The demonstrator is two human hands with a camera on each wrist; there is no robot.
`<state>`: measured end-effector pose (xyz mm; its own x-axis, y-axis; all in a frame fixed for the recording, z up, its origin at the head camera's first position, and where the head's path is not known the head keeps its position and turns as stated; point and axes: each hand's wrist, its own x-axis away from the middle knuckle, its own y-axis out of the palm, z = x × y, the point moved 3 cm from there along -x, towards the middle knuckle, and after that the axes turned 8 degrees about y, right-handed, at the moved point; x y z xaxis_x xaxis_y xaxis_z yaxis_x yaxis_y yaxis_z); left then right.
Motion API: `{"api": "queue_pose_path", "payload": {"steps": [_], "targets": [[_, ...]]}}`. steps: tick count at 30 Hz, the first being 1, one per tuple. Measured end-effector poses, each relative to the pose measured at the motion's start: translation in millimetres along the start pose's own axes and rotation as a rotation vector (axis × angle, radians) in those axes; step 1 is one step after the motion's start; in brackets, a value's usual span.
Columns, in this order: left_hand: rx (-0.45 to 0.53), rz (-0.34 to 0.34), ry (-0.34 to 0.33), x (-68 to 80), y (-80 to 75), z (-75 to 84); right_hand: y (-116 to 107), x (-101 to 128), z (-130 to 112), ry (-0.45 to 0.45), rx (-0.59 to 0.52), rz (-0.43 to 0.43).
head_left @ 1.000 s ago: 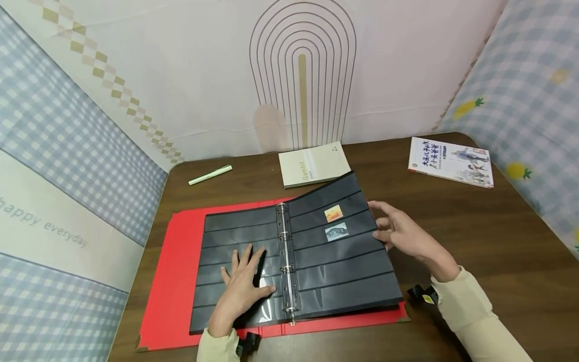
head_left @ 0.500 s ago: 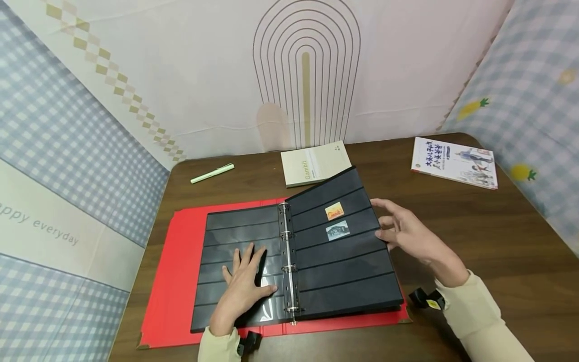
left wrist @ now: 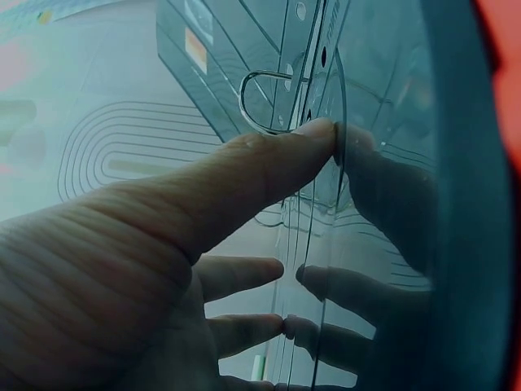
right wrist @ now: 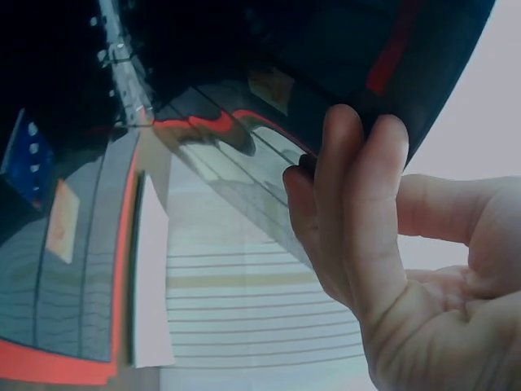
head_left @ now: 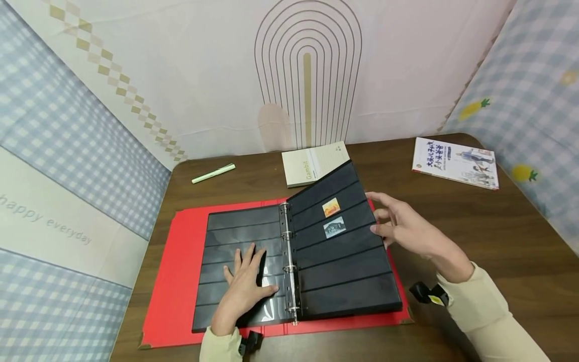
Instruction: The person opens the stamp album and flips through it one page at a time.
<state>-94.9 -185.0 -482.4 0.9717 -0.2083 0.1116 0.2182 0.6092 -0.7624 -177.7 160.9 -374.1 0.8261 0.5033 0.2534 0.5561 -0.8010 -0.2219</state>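
Note:
A red ring binder lies open on the brown table. My left hand rests flat, fingers spread, on the glossy black left page beside the metal rings; in the left wrist view the left hand presses the shiny sheet close to a ring. My right hand touches the outer edge of the black right page, which tilts up off the cover. In the right wrist view its fingers lie against the page's underside. An orange stamp and a grey stamp sit in the page's strips.
A cream notebook lies just behind the binder, partly hidden by the raised page. A pale green pen lies at the back left, and a white illustrated book at the back right. Patterned walls close in on three sides.
The right page has tilted up a little more, and my right hand has moved slightly up and left with its edge. My left hand has stayed flat on the left page.

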Motion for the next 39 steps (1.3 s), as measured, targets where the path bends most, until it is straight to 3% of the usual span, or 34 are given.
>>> {"api": "queue_pose_path", "payload": {"steps": [12, 30, 39], "targets": [[0.018, 0.005, 0.006, -0.1, -0.6, 0.8, 9, 1, -31, 0.000, 0.138, 0.045], [0.019, -0.002, 0.002, -1.8, 0.4, 1.0, 32, -3, -66, -0.042, 0.158, -0.010], [0.038, -0.005, -0.007, -0.7, 0.4, 1.0, 39, -8, -82, -0.050, 0.208, 0.003]]}}
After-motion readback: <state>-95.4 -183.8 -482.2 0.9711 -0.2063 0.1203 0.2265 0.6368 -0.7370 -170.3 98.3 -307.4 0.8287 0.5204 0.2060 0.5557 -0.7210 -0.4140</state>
